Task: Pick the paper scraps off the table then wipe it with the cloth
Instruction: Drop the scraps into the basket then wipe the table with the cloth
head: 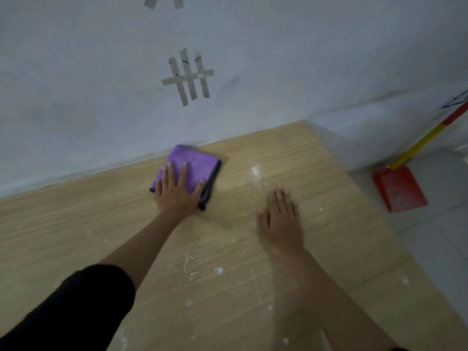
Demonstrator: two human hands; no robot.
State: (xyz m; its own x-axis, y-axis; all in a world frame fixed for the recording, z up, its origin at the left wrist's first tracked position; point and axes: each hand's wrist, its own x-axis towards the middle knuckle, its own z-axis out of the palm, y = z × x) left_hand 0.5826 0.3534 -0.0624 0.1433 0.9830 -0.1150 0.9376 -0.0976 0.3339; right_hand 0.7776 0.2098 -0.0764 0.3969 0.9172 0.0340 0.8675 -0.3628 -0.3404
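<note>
Closest in, a black sleeve (83,307) leads up the left arm to the left hand (177,192). This hand lies flat, fingers spread, pressing the folded purple cloth (200,163) onto the table (342,249) beside the wall. Right of that grip, the right hand (281,219) is flat on or just over the wood, fingers together, holding nothing. White paper scraps (219,270) dot the wood on the near side of the cloth and a pale smear (255,171) lies just right of it, so picking looks unfinished and wiping barely begun. Well to the right, a red dustpan (400,191) sits on the floor.
</note>
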